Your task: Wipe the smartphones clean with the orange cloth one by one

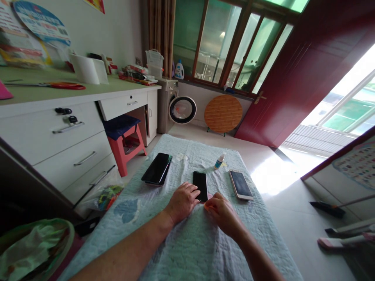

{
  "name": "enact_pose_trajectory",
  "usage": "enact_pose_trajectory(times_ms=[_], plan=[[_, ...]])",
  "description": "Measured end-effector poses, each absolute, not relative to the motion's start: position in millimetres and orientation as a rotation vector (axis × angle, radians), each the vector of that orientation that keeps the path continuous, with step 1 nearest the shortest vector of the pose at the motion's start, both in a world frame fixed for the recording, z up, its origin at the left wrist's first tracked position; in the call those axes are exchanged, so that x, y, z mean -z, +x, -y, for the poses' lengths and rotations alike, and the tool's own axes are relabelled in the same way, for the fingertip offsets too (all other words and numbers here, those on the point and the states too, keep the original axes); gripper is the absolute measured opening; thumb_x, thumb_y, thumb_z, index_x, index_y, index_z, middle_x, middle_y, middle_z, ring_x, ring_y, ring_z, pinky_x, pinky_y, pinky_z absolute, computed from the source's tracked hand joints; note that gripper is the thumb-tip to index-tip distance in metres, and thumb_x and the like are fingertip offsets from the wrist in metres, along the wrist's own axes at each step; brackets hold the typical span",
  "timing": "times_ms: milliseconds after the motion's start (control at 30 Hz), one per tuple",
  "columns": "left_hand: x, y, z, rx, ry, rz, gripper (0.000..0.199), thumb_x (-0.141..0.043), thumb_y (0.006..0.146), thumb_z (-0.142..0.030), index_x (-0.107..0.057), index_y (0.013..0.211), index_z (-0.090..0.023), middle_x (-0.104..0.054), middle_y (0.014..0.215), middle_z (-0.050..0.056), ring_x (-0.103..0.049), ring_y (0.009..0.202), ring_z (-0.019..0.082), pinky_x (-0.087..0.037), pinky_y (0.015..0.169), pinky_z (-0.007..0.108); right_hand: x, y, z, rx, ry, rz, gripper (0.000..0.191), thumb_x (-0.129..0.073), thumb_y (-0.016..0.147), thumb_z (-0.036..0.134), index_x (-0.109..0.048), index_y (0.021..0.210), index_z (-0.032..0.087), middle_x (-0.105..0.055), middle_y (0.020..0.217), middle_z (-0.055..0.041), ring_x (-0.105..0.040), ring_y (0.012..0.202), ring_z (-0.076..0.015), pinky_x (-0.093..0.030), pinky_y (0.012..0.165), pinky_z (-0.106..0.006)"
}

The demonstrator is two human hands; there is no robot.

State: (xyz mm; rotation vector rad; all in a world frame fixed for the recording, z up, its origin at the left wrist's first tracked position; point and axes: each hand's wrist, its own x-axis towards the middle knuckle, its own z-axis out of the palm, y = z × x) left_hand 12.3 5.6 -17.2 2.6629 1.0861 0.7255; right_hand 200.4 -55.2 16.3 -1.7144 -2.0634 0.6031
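Note:
A black smartphone (200,183) lies screen up on the cloth-covered table (184,249). My left hand (184,201) grips its lower left side, the fingers over the edge of the screen and the thumb by the bottom edge. Close to the phone's lower right corner, my right hand (218,210) is closed in a pinch. Something small and orange shows at its fingertips, too small to make out. Left of the hands is a larger dark phone or tablet (158,168) lying on another flat thing. To the right are a small spray bottle (219,162) and a white-framed smartphone (240,184).
A white desk (79,146) runs along the left, with a red stool (124,142) partly under it. Near the table's left corner stands a lined waste bin (68,238). A washing machine (167,103) with its door open and a round wooden tabletop (223,113) are at the back.

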Motion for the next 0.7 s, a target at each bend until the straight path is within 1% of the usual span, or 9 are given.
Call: enact_pose_trajectory(times_ms=[133, 233, 367, 567, 633, 700], plan=[[20.5, 9.1, -10.8, -0.755, 2.603, -1.04, 0.023, -0.061, 0.089, -0.019, -0.069, 0.11, -0.02, -0.068, 0.115, 0.006, -0.06, 0.108, 0.023, -0.04, 0.107, 0.044, -14.5, 200.7, 50.7, -0.516, -1.624, 2.129, 0.019, -0.054, 0.082, 0.01, -0.069, 0.079, 0.021, -0.055, 0.085, -0.0024, -0.053, 0.083, -0.0145, -0.039, 0.076, -0.024], [22.4, 7.8, -14.8, -0.77, 2.556, -1.021, 0.025, -0.053, 0.093, -0.014, -0.07, 0.109, -0.02, -0.068, 0.115, 0.006, -0.061, 0.107, 0.021, -0.044, 0.103, 0.04, -10.2, 198.8, 47.0, -0.453, -1.584, 2.158, 0.018, -0.054, 0.082, 0.008, -0.066, 0.078, 0.02, -0.054, 0.085, -0.0023, -0.053, 0.081, -0.0141, -0.04, 0.075, -0.024], [24.3, 8.2, -17.5, -0.74, 2.531, -1.011, 0.029, -0.05, 0.092, -0.009, -0.07, 0.111, -0.018, -0.069, 0.115, 0.007, -0.06, 0.107, 0.02, -0.048, 0.099, 0.035, -3.3, 186.4, 43.0, -0.409, -1.527, 2.189, 0.016, -0.052, 0.084, 0.008, -0.062, 0.077, 0.018, -0.053, 0.084, -0.0022, -0.05, 0.076, -0.0132, -0.039, 0.071, -0.023], [23.5, 7.0, -17.7, -0.702, 2.483, -1.02, 0.03, -0.046, 0.092, -0.011, -0.069, 0.111, -0.017, -0.068, 0.117, 0.007, -0.059, 0.11, 0.02, -0.046, 0.102, 0.035, 7.1, 158.4, 33.0, -0.252, -1.466, 2.231, 0.014, -0.051, 0.088, 0.014, -0.061, 0.079, 0.018, -0.053, 0.083, -0.0023, -0.048, 0.074, -0.0132, -0.037, 0.069, -0.024], [22.3, 5.7, -17.3, -0.705, 2.47, -1.026, 0.031, -0.044, 0.092, -0.011, -0.068, 0.112, -0.016, -0.068, 0.117, 0.007, -0.059, 0.11, 0.019, -0.045, 0.103, 0.035, 3.7, 156.0, 32.3, -0.272, -1.469, 2.244, 0.013, -0.052, 0.088, 0.015, -0.061, 0.079, 0.018, -0.053, 0.082, -0.0021, -0.048, 0.073, -0.013, -0.036, 0.068, -0.023], [20.7, 4.4, -16.5, -0.706, 2.484, -1.012, 0.033, -0.044, 0.09, -0.01, -0.068, 0.112, -0.017, -0.068, 0.119, 0.006, -0.059, 0.112, 0.02, -0.044, 0.105, 0.037, -3.6, 160.0, 33.0, -0.365, -1.482, 2.254, 0.014, -0.052, 0.087, 0.013, -0.061, 0.079, 0.018, -0.053, 0.083, -0.0018, -0.049, 0.073, -0.0125, -0.037, 0.069, -0.022]])
